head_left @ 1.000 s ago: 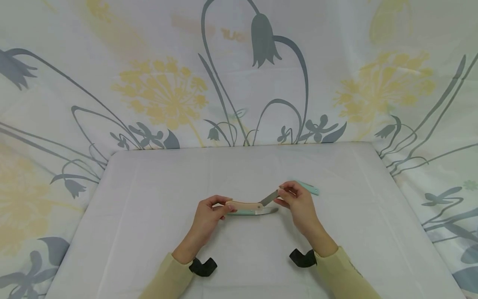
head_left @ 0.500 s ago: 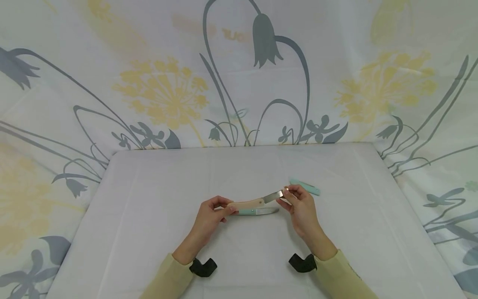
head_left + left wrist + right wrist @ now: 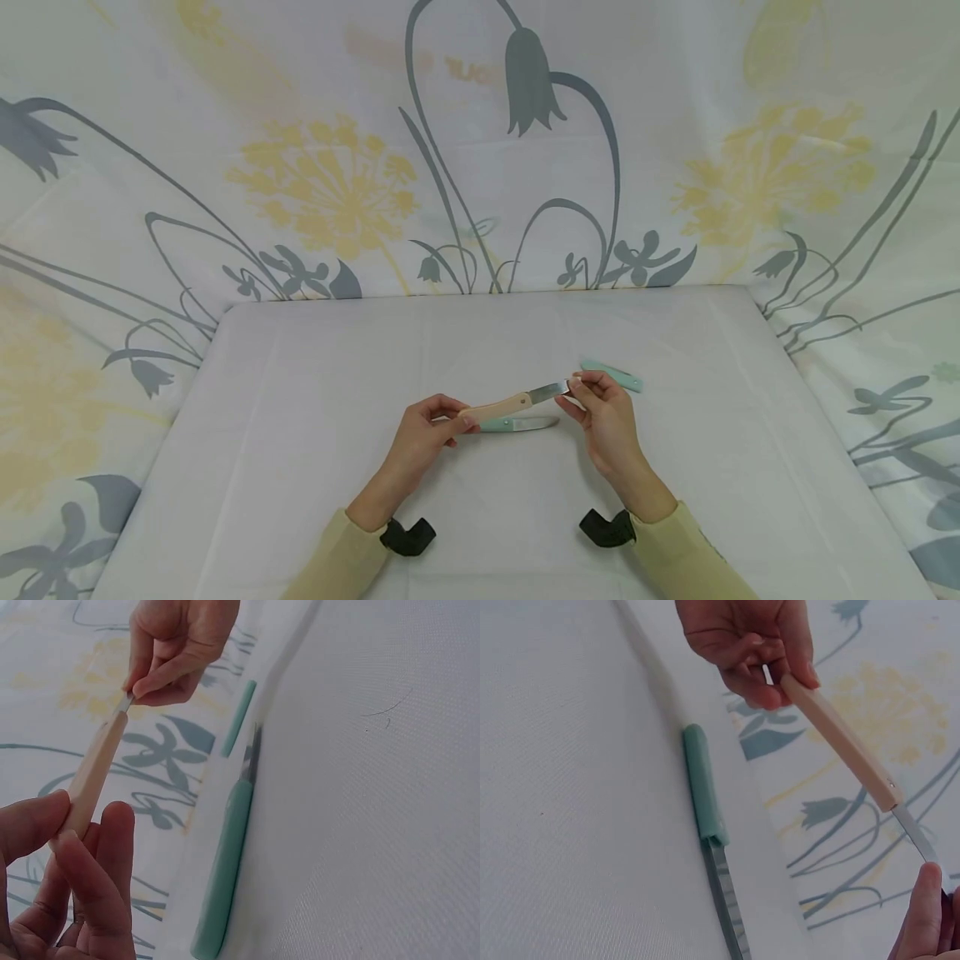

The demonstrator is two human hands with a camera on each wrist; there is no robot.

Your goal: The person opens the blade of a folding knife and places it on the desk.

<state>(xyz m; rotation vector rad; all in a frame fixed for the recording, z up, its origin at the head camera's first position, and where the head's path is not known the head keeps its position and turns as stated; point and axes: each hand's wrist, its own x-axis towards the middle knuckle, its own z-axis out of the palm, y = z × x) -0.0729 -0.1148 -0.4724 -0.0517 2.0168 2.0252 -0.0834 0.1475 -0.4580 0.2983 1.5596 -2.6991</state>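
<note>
My left hand (image 3: pixel 429 429) pinches the end of a folding knife's beige handle (image 3: pixel 497 408) between thumb and fingers. At the other end, my right hand (image 3: pixel 606 412) pinches the blade (image 3: pixel 547 392) near its tip, and the tip itself is hidden by the fingers. Blade and handle stand nearly in one line, raised above the table in both wrist views. Below them lies a second folding knife (image 3: pixel 701 780), mint green, with its blade out. In the left wrist view, its green handle (image 3: pixel 225 870) points toward the left hand's side.
A mint green folded knife (image 3: pixel 615 376) lies on the table just beyond the right hand. The white-covered table (image 3: pixel 300 358) meets a flower-printed curtain (image 3: pixel 465 167) at the back and sides. Black wrist mounts (image 3: pixel 609 529) sit at both cuffs.
The beige knife's blade has swung from a clear upward angle to nearly in line with its handle. The right hand has shifted slightly right; the left hand stays almost where it was.
</note>
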